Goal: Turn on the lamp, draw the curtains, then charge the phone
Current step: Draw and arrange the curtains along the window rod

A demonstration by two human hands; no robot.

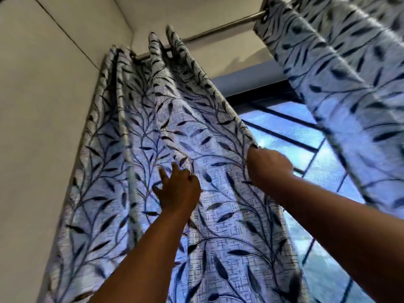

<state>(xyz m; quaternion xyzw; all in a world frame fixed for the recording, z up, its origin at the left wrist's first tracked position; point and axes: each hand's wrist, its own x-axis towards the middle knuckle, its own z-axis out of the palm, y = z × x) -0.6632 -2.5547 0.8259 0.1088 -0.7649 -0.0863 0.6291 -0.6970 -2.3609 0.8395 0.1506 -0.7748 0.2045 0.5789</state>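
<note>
Both arms reach up toward the left curtain (166, 132). The left hand (178, 190) lies against the cloth near its middle, fingers (162, 174) partly spread and bent, pressing a fold rather than clearly pinching it. The right hand (269, 165) is closed on the curtain's inner edge, fingers wrapped behind the hem and out of sight. The cloth is pale, with a woven crosshatch texture and dark leaf-and-vine print, hanging in deep pleats from a metal rod (218, 29). The right curtain (341, 79), same fabric, hangs at upper right, apart from the first. Between them shows the window (290, 132), dark-framed with bars, bright sky beyond. Plain cream walls (43, 106) meet at the corner.
</note>
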